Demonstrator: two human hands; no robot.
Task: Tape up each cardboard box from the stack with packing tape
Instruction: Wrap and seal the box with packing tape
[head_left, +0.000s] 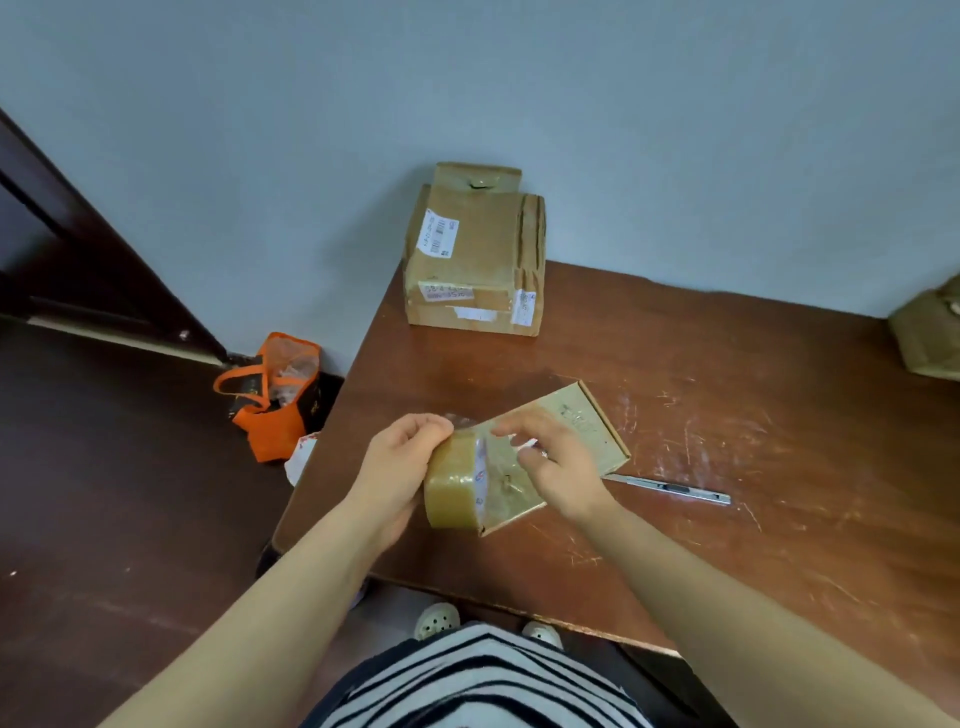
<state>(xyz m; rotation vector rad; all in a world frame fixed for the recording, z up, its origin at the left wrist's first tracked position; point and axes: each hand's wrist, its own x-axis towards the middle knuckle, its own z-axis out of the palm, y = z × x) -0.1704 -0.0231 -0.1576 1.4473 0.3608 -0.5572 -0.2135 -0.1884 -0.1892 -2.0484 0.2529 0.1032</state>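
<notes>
Tape roll in left hand

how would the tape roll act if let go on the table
The left hand holds the tape roll on its round edge, so freed it would probably roll or topple flat. It looks thickly wound, so likely stiff and fairly heavy. Its glossy surface may be slick.

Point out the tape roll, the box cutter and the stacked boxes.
tape roll (450, 489): head view, outer wound surface.
box cutter (675, 488): head view, middle of its metal body.
stacked boxes (478, 234): head view, top face of front box.
</notes>
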